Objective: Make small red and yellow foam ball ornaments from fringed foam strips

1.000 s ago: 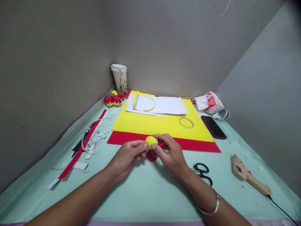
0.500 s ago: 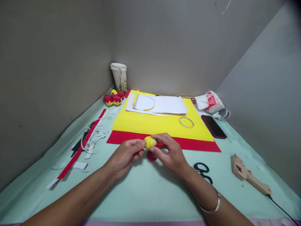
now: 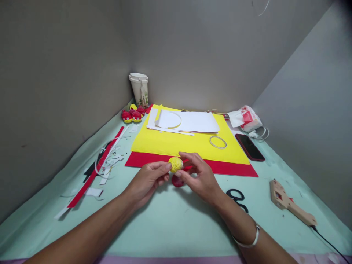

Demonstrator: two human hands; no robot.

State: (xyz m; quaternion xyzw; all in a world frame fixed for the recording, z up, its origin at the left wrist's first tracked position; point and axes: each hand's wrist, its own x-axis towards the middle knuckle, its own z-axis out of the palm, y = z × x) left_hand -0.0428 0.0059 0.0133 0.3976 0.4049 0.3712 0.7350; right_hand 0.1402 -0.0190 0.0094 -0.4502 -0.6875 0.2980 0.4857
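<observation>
A small yellow dome of ridged paper (image 3: 175, 165), with a whitish edge on its right, is held up above the table. My left hand (image 3: 150, 179) pinches its left side between thumb and fingers. At its lower right rests the thumb of my right hand (image 3: 199, 179), whose index finger is raised over it; the other fingers curl by the right edge, partly hidden. Just beneath lies a round red piece (image 3: 178, 180), partly covered by my right thumb. Black scissors (image 3: 235, 195) lie beside my right wrist, partly under the forearm.
Yellow sheets (image 3: 176, 143) lie over a red sheet (image 3: 145, 160), with white paper (image 3: 198, 123) and a ring (image 3: 218, 142) on top. Strips and scraps (image 3: 110, 161) lie left, red-yellow pieces (image 3: 132, 116) and a cup (image 3: 139, 90) behind. A phone (image 3: 249, 147) and corded glue gun (image 3: 291, 205) lie right.
My right index finger has lifted off the top of the yellow dome. The dome has tilted slightly and shows more of its face. My left hand keeps its pinch.
</observation>
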